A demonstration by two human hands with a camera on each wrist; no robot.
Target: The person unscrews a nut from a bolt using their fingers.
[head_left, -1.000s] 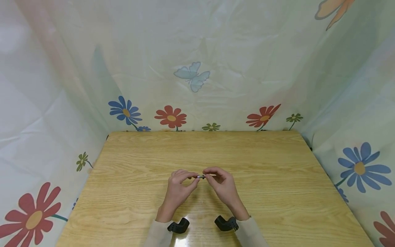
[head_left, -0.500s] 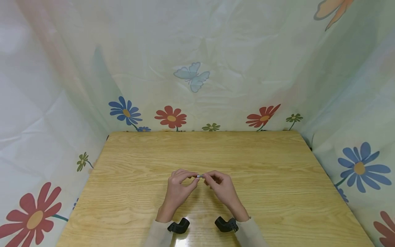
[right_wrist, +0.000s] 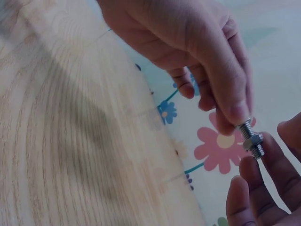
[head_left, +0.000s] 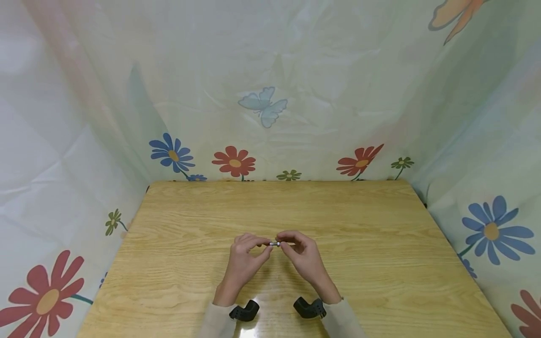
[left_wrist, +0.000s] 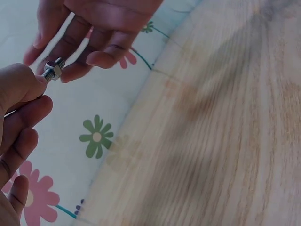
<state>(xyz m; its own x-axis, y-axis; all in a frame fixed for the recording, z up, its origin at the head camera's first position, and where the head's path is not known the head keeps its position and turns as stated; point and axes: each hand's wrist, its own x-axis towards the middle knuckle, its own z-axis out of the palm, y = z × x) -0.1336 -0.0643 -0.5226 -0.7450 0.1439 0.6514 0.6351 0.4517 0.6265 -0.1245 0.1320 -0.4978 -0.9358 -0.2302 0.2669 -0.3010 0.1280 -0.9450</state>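
My left hand [head_left: 245, 256] pinches one end of a small metal bolt [head_left: 274, 244] between thumb and forefinger, above the table. Its head is hidden in that grip, and the threaded end points at my right hand [head_left: 305, 256]. A hex nut [right_wrist: 253, 141] sits partway along the thread [right_wrist: 244, 126], with thread showing on both sides of it. In the right wrist view the right hand's fingers reach up beside the nut, the forefinger at or touching it. The right thumb [right_wrist: 292, 134] stands away from the nut, so the hand is not pinching it.
The hands are over a wood-grain table [head_left: 359, 211]. A pale curtain [head_left: 313, 70] printed with flowers and butterflies surrounds it at the back and both sides. A black wrist device [head_left: 245, 311] sits at the left cuff, another [head_left: 310, 307] at the right.
Half a second ago the right fingertips were closed together over the nut end; now they have spread apart, much as a second ago. The left hand has held the bolt nearly still.
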